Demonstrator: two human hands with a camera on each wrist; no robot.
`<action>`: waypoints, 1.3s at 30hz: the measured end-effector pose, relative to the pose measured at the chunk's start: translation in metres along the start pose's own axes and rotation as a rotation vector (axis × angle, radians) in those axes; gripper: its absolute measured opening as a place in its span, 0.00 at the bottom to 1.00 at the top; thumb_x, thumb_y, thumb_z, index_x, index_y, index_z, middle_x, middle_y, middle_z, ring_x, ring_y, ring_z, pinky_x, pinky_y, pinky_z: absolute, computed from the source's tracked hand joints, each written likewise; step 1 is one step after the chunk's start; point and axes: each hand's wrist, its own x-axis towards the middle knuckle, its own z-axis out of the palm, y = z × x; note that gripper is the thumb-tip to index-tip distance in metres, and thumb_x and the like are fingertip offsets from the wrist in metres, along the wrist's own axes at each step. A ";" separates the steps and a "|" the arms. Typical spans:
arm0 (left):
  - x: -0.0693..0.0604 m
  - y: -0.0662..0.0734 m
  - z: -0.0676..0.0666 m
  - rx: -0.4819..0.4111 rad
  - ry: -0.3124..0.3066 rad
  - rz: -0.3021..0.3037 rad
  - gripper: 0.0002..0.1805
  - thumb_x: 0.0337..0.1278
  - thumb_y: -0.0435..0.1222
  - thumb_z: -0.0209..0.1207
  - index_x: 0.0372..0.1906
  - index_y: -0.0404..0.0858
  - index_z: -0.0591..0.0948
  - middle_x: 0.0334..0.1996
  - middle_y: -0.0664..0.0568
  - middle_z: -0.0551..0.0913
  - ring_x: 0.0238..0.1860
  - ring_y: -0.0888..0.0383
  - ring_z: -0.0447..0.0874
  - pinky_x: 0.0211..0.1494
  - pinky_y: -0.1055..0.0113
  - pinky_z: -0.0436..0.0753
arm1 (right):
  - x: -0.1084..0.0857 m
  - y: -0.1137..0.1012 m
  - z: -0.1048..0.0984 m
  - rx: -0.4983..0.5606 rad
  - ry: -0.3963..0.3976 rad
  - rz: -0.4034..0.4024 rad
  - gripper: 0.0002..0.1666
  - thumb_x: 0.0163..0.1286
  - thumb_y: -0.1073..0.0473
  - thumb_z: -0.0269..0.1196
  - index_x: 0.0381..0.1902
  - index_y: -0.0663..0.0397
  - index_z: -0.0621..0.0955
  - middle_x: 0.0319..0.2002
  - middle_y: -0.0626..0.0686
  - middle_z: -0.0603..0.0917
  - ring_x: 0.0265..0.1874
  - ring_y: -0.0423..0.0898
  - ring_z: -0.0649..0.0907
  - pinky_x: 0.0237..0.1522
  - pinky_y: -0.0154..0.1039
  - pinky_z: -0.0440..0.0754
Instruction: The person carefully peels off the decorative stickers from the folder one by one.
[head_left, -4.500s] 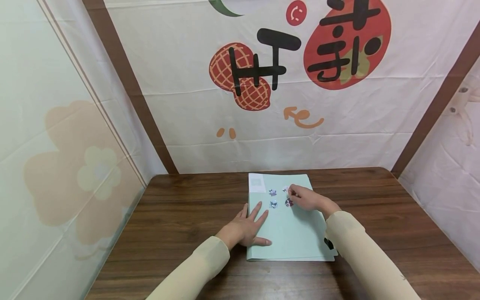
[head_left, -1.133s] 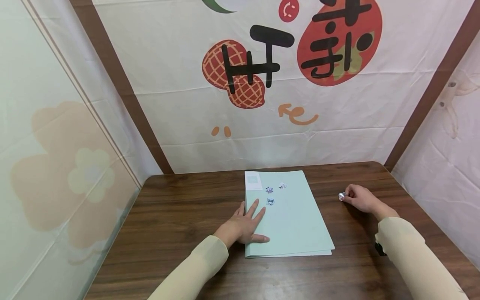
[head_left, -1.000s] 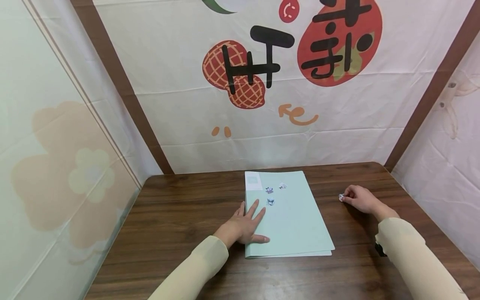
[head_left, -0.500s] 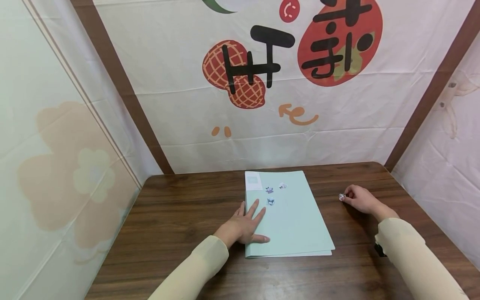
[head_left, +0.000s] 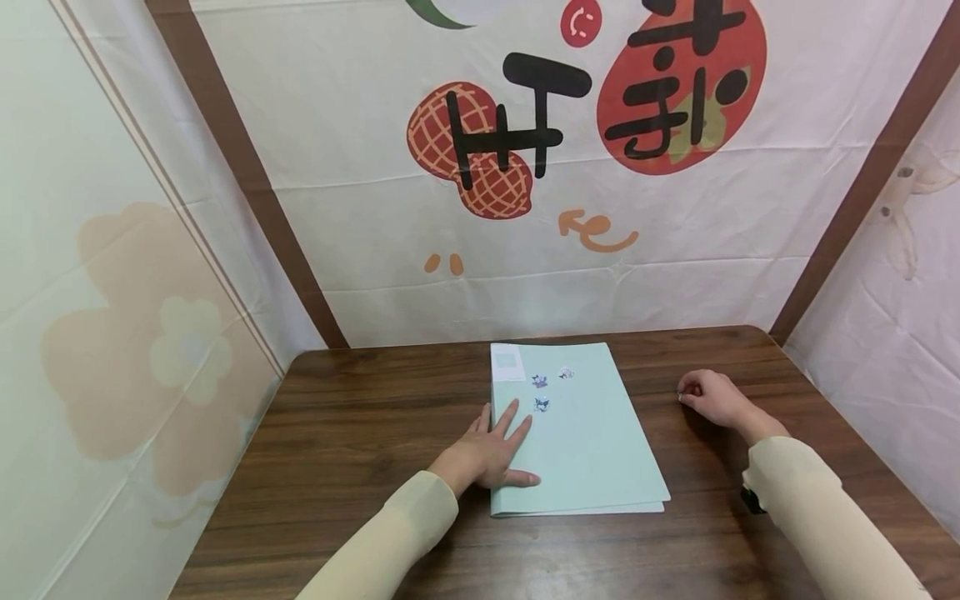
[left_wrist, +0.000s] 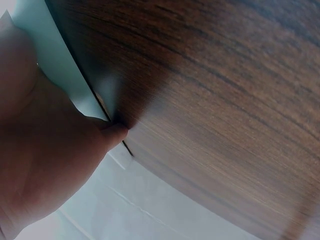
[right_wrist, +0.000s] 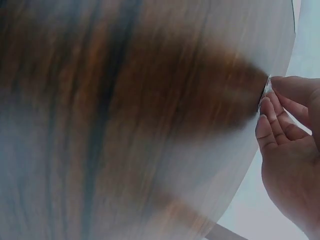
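The left hand (head_left: 487,457) lies on the left side of the pale green folder (head_left: 596,454), fingers (head_left: 519,435) spread wide. The folder is on the brown surface (head_left: 360,433). It has 3 small stickers (head_left: 542,405) near a white label (head_left: 508,365) in its top left corner. Off to the right, the right hand (head_left: 716,398) has its fingers pinching a small thin piece (right_wrist: 263,94).

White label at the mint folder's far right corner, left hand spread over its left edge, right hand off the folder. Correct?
Wrong corner: the head view shows the white label at the folder's far left corner. Left hand over its left edge, right hand off it: correct.
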 end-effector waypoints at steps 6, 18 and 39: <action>-0.005 0.001 -0.002 0.003 0.028 0.007 0.54 0.62 0.73 0.49 0.84 0.52 0.47 0.84 0.49 0.34 0.80 0.31 0.36 0.80 0.45 0.53 | 0.002 -0.005 0.004 -0.007 0.011 -0.028 0.05 0.67 0.70 0.62 0.40 0.68 0.82 0.30 0.54 0.79 0.31 0.48 0.76 0.36 0.43 0.74; 0.005 -0.002 0.008 0.003 0.026 0.001 0.54 0.62 0.73 0.49 0.84 0.53 0.45 0.84 0.50 0.31 0.80 0.30 0.33 0.81 0.44 0.49 | 0.020 -0.050 0.005 0.029 0.022 -0.177 0.09 0.69 0.71 0.62 0.46 0.68 0.83 0.35 0.54 0.78 0.36 0.49 0.75 0.39 0.46 0.75; -0.001 0.002 0.000 0.019 0.022 -0.014 0.54 0.61 0.74 0.48 0.84 0.54 0.46 0.84 0.50 0.33 0.80 0.31 0.37 0.80 0.46 0.52 | 0.055 -0.153 0.048 0.055 -0.217 -0.320 0.20 0.71 0.67 0.61 0.58 0.73 0.78 0.51 0.66 0.82 0.49 0.62 0.83 0.55 0.57 0.80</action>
